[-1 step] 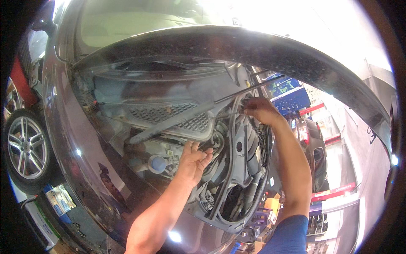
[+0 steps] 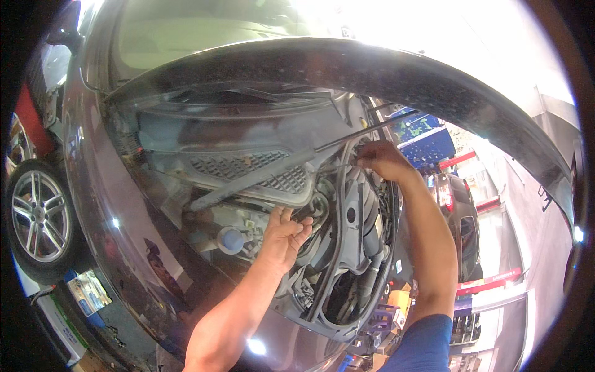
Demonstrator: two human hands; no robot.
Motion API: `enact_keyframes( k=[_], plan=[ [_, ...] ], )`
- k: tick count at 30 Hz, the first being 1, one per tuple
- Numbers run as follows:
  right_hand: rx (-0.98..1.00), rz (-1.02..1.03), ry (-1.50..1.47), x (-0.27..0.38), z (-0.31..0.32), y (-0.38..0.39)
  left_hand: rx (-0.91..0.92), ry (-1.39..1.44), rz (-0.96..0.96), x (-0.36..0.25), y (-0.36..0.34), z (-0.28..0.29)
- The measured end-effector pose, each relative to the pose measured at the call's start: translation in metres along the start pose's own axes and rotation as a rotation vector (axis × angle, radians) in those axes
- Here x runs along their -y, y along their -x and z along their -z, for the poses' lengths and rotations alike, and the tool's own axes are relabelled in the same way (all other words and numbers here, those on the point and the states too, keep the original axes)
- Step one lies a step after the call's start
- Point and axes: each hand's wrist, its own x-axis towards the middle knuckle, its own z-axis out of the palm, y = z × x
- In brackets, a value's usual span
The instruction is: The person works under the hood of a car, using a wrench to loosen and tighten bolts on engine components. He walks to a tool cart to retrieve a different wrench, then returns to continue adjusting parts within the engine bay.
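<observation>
My left hand (image 2: 288, 229) is open, its fingers loosely bent and apart, at the lower edge of a grey grille panel (image 2: 242, 167) beside some hoses. My right hand (image 2: 381, 158) is higher up, closed in a pinch at the engine bay's right side. Something thin and dark is at its fingertips, too unclear to name. A long dark strut (image 2: 347, 139) slants up to the raised bonnet (image 2: 434, 87). A reservoir with a pale blue cap (image 2: 230, 240) sits left of my left hand, and a black slotted trim piece (image 2: 347, 248) lies below my right hand.
The dark car body (image 2: 130, 260) curves round the left and bottom. A wheel (image 2: 38, 217) stands at the far left. Beyond the engine bay at the right are a blue cabinet (image 2: 427, 146), another car (image 2: 462, 229), red lift parts (image 2: 489, 280) and boxes (image 2: 396, 297).
</observation>
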Motion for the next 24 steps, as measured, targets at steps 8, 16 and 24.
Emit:
enact_keyframes(
  k=[8,16,24],
  plan=[
    [-0.053,-0.070,0.162,-0.013,0.002,-0.045,0.025,0.002,-0.028,-0.003,0.003,-0.005],
    [-0.400,-0.269,0.231,-0.004,-0.025,-0.070,0.038,0.015,-0.024,-0.002,0.000,-0.003],
    [-0.344,-0.061,0.184,-0.006,-0.015,-0.071,0.025,-0.001,-0.013,-0.004,0.002,-0.001]
  ],
)
